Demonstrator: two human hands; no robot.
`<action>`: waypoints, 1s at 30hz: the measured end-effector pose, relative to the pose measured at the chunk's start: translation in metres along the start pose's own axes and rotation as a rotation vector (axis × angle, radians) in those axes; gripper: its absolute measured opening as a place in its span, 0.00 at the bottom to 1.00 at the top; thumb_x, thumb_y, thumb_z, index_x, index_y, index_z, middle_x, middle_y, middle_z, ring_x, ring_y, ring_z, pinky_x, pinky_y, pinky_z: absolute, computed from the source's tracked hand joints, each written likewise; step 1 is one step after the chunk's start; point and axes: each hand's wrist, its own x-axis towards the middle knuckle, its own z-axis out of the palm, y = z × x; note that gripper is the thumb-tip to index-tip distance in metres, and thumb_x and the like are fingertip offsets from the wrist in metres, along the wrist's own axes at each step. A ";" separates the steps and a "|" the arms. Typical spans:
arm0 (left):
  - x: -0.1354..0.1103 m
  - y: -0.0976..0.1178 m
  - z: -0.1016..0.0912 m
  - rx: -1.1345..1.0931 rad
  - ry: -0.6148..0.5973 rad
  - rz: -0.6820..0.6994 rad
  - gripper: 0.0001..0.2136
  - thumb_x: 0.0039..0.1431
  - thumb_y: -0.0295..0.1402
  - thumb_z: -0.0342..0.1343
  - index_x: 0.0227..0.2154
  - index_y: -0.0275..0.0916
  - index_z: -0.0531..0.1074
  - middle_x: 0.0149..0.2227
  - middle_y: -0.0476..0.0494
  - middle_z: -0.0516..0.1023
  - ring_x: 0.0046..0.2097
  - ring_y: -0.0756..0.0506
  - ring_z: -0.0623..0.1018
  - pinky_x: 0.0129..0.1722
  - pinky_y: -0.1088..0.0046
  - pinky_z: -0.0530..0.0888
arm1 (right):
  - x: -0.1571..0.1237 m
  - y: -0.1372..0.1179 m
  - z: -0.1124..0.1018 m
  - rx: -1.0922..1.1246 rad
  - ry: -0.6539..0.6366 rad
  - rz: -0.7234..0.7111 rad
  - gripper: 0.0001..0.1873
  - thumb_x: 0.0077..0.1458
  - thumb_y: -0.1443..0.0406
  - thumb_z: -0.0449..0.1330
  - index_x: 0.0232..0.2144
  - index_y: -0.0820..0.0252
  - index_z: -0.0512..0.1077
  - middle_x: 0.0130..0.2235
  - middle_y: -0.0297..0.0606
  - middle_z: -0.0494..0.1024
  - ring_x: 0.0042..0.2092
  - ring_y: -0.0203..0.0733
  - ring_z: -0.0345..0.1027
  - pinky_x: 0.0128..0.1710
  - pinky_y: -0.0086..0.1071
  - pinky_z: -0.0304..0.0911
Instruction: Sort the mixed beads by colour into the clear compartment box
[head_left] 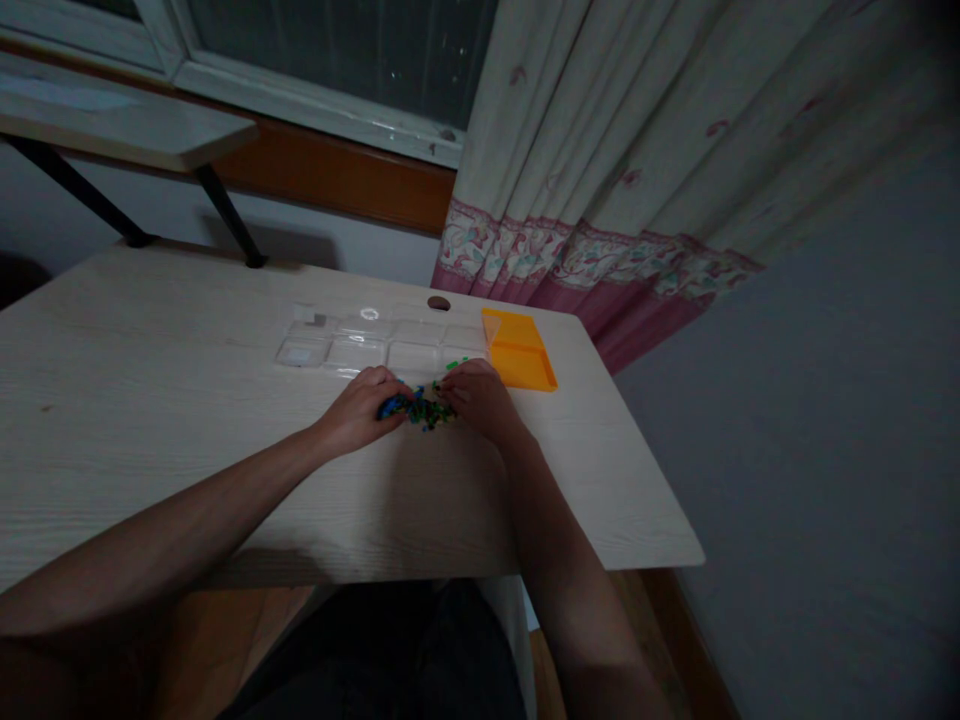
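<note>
Many tiny blue, green and dark pieces (427, 411), judged light, stiff, best fingertip-pinched, were flanked by the half-curled left hand (363, 410) and right hand (480, 396); any firm grip couldn't be told.

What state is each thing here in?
Left hand: fingers curled at the pile; grip unclear.
Right hand: fingers bent at the pile; grip unclear.
Pile: loose small pieces, mixed colours.
Clear tray: flat on the desk.
Orange tray: flat, beside it.
Curtain: hanging in folds.
Window: dark.
</note>
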 end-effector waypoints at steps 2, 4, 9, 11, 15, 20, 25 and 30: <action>0.001 0.000 0.000 0.002 0.001 0.001 0.12 0.61 0.38 0.59 0.44 0.41 0.78 0.42 0.40 0.73 0.47 0.39 0.74 0.51 0.58 0.71 | 0.000 -0.001 0.000 -0.004 0.003 0.001 0.04 0.58 0.66 0.66 0.35 0.58 0.82 0.40 0.41 0.83 0.46 0.46 0.72 0.52 0.40 0.63; 0.001 -0.001 0.000 0.001 0.001 0.010 0.11 0.62 0.38 0.58 0.44 0.41 0.78 0.42 0.41 0.74 0.46 0.39 0.74 0.51 0.58 0.71 | 0.001 -0.001 0.000 0.000 0.003 -0.003 0.05 0.59 0.65 0.65 0.35 0.57 0.82 0.40 0.41 0.83 0.46 0.46 0.72 0.52 0.40 0.63; 0.002 -0.001 -0.001 0.005 0.004 0.027 0.10 0.63 0.37 0.57 0.43 0.41 0.78 0.40 0.41 0.76 0.45 0.40 0.75 0.49 0.59 0.71 | 0.001 -0.004 -0.004 0.025 -0.019 0.009 0.06 0.59 0.67 0.65 0.37 0.56 0.83 0.41 0.40 0.83 0.47 0.46 0.71 0.54 0.40 0.61; 0.002 0.000 -0.002 0.003 0.012 0.030 0.10 0.63 0.36 0.57 0.43 0.41 0.78 0.39 0.42 0.76 0.44 0.40 0.75 0.49 0.60 0.71 | 0.000 -0.008 -0.007 0.029 -0.020 -0.004 0.06 0.58 0.66 0.65 0.37 0.55 0.83 0.41 0.40 0.83 0.47 0.45 0.71 0.54 0.40 0.61; 0.002 0.000 -0.002 0.000 0.004 0.026 0.10 0.63 0.35 0.56 0.43 0.41 0.78 0.39 0.41 0.77 0.44 0.40 0.75 0.49 0.60 0.71 | -0.003 -0.014 -0.012 0.021 -0.089 -0.082 0.06 0.57 0.63 0.68 0.38 0.52 0.83 0.41 0.38 0.81 0.46 0.44 0.70 0.53 0.39 0.60; 0.001 0.001 -0.002 0.000 -0.002 0.033 0.10 0.62 0.36 0.56 0.44 0.41 0.78 0.40 0.41 0.77 0.45 0.40 0.76 0.49 0.59 0.71 | -0.005 -0.018 -0.013 -0.020 -0.175 -0.071 0.07 0.56 0.65 0.69 0.39 0.54 0.83 0.42 0.40 0.80 0.46 0.45 0.70 0.52 0.38 0.59; 0.001 0.003 -0.003 0.013 -0.021 0.031 0.13 0.62 0.38 0.58 0.46 0.40 0.78 0.41 0.40 0.77 0.45 0.39 0.75 0.49 0.58 0.71 | -0.004 -0.020 -0.012 -0.042 -0.189 -0.068 0.05 0.58 0.65 0.67 0.37 0.56 0.83 0.41 0.41 0.81 0.46 0.45 0.70 0.50 0.38 0.60; 0.002 0.004 -0.004 -0.012 0.000 0.021 0.10 0.62 0.37 0.57 0.43 0.40 0.76 0.41 0.41 0.77 0.46 0.39 0.75 0.49 0.58 0.71 | -0.002 -0.022 -0.011 -0.031 -0.182 -0.066 0.04 0.58 0.66 0.66 0.36 0.58 0.82 0.40 0.41 0.81 0.46 0.45 0.70 0.51 0.38 0.60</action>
